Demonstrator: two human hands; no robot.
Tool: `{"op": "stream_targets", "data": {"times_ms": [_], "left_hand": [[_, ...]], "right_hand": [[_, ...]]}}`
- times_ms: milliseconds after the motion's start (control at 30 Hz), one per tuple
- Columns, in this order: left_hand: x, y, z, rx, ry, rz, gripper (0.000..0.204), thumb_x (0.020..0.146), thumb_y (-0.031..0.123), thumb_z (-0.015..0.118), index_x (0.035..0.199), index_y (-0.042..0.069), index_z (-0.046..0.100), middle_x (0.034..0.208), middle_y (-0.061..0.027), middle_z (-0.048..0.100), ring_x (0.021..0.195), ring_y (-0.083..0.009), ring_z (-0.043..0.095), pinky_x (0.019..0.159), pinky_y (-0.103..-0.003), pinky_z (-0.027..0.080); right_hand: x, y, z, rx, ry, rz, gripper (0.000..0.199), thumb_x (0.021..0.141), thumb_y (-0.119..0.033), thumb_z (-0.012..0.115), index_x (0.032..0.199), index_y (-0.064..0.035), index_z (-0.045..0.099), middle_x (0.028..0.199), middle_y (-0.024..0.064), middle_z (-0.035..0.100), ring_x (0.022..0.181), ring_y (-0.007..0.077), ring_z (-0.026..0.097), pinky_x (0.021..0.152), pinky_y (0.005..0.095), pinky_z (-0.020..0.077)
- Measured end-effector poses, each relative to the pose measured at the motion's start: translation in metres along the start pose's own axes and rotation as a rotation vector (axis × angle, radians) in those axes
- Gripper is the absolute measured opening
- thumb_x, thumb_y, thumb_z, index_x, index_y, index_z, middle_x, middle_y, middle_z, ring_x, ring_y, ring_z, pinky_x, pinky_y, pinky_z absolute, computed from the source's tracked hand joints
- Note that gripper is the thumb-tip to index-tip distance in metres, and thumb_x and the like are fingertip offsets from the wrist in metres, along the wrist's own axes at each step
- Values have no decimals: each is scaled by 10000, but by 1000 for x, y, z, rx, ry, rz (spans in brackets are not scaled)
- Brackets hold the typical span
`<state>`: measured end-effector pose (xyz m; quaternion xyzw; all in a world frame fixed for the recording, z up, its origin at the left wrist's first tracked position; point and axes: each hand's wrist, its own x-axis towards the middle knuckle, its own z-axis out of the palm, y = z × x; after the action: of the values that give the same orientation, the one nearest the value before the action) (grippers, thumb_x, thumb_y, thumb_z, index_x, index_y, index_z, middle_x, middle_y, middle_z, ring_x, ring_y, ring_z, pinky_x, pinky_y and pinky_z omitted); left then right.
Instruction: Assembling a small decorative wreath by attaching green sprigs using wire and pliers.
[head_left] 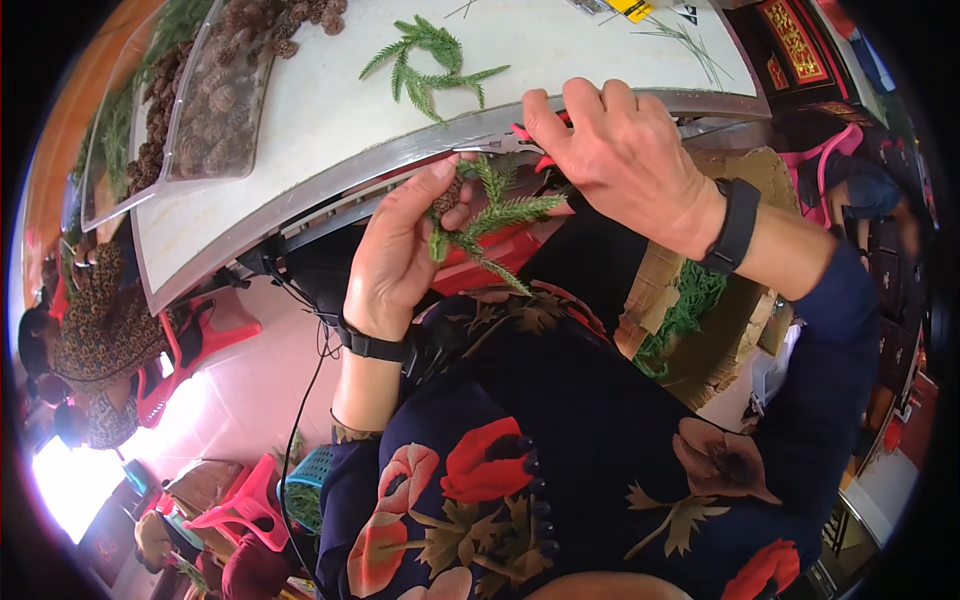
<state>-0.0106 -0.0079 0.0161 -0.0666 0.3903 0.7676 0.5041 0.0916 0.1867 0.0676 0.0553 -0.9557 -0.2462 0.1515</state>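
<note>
My left hand (392,245) is closed round an artificial green pine sprig (512,212) with a small brown pinecone (446,199) at its base. Its fingertips pinch near the top of the cone, just below the table's front edge. Red-handled pliers (497,144) are gripped in my right hand (635,165), their metal jaws pointing left toward the left fingertips. Whether the jaws bite on a wire is too small to tell. On the white table (310,125), a second green pine sprig (430,62) lies curled just beyond my hands.
Clear plastic trays of pinecones (222,105) stand at the table's left, with loose pinecones behind. Thin green wires (690,45) lie at the far right. Below my right arm is an open cardboard box (655,290) with green strands. Red stools (205,345) and other people are at left.
</note>
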Motion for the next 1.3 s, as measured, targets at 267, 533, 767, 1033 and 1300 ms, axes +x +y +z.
{"op": "stream_targets", "data": {"times_ms": [267, 533, 767, 1033, 1300], "left_hand": [[-1, -11, -5, 30, -100, 137, 265, 929, 92, 610, 1161, -30, 580, 926, -58, 614, 736, -94, 530, 658, -211, 449], [-15, -6, 4, 517, 130, 507, 347, 883, 8, 657, 1204, -12, 526, 987, -69, 649, 837, -97, 610, 733, -215, 503], [-17, -7, 7, 488, 66, 540, 395, 883, -5, 649, 1230, -9, 461, 964, -74, 654, 851, -106, 618, 757, -223, 506], [-14, -6, 0, 511, 21, 504, 334, 891, 0, 640, 1192, -23, 497, 940, -59, 650, 823, -104, 611, 754, -223, 506], [-15, -4, 0, 578, 32, 500, 305, 889, 17, 651, 1168, -18, 533, 929, -45, 648, 794, -86, 601, 746, -215, 506]], "right_hand": [[22, 13, -21, 39, 19, -60, 292, 849, -188, 611, 1121, -85, 582, 768, 40, 462, 677, 190, 515, 655, 330, 438], [22, 20, -7, 1273, -685, 258, 456, 874, -216, 638, 1267, -13, 526, 1102, 151, 634, 957, 238, 627, 847, 339, 472], [22, 20, 6, 1561, -908, 300, 471, 923, -266, 606, 1303, -3, 516, 1086, 122, 645, 933, 172, 618, 849, 293, 474], [23, 23, 4, 1726, -1008, 296, 456, 935, -298, 601, 1284, -12, 538, 925, 40, 624, 802, 94, 567, 792, 246, 469], [23, 23, 2, 1729, -1047, 326, 431, 933, -314, 599, 1242, -15, 567, 809, 15, 630, 792, 90, 567, 730, 244, 452]]}}
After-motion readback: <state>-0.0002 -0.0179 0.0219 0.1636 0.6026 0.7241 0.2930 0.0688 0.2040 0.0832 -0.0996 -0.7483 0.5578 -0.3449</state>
